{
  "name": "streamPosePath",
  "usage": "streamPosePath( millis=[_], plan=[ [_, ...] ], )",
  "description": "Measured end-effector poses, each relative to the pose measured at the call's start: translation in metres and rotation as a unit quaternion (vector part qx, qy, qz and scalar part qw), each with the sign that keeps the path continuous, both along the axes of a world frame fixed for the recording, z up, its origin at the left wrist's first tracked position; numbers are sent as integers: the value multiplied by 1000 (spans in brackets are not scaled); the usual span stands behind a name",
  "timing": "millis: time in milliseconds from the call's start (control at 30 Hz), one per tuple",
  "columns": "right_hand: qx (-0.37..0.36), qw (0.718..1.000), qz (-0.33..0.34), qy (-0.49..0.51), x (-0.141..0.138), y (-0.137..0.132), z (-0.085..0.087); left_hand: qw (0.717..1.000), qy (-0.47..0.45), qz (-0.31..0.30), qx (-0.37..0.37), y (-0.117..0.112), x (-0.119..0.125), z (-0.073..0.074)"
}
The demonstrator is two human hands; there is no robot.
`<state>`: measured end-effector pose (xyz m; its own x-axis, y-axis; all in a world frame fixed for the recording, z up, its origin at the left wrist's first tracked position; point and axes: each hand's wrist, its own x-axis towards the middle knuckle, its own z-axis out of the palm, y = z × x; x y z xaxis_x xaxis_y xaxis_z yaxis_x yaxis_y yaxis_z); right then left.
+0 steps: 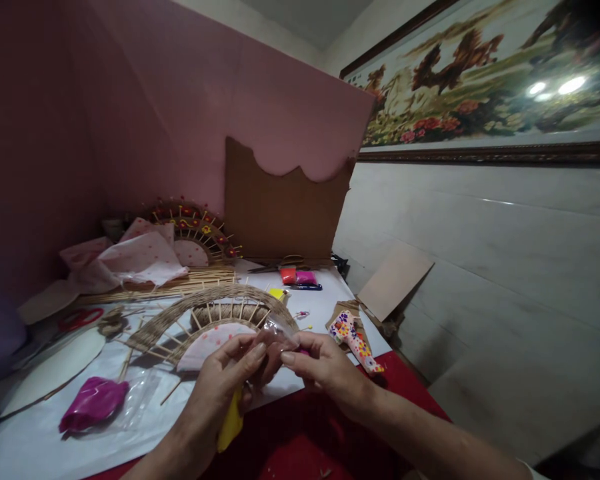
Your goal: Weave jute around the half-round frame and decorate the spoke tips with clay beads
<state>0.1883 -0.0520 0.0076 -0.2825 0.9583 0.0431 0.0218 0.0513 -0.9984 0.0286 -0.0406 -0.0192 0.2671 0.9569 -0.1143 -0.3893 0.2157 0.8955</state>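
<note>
Between my hands is a small clear plastic bag with something brown inside. My left hand is closed on its left side. A soft yellow piece hangs below the same hand; how it is held is hidden. My right hand pinches the bag's right edge, and a bit of magenta shows at those fingertips. Just behind, a fan-shaped piece of sticks and woven twine lies on the table, with a dotted pink-and-white half-round panel at its base.
At left lie a magenta packet, a cream disc and red-handled scissors. A flower-patterned piece lies at right. Orange and magenta packets are farther back, before a brown cardboard sheet. A decorated fan stands behind pink cloth.
</note>
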Motion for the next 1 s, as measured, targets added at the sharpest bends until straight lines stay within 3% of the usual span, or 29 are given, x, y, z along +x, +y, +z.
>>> streamPosePath(
  millis=[133,333,500,633,733,833,1000],
  plan=[
    [-58,998,-14,9,7,-3,0,998,31,-39,25,0,0,1],
    [-47,998,-22,-33,11,-5,-5,972,150,-107,149,-10,0,5],
    [-53,996,-19,-65,18,-3,-4,966,192,-47,169,-10,-3,11],
    [-61,991,39,-116,20,-4,-11,983,160,-1,91,-2,-6,8],
    [-32,981,55,-183,19,-5,-17,996,74,10,40,1,-6,7],
    [47,957,23,-284,19,-6,-16,1000,-7,7,17,-1,-6,12],
    [141,903,-69,-401,21,-6,-7,994,-86,-58,32,-5,-8,23]
  ],
)
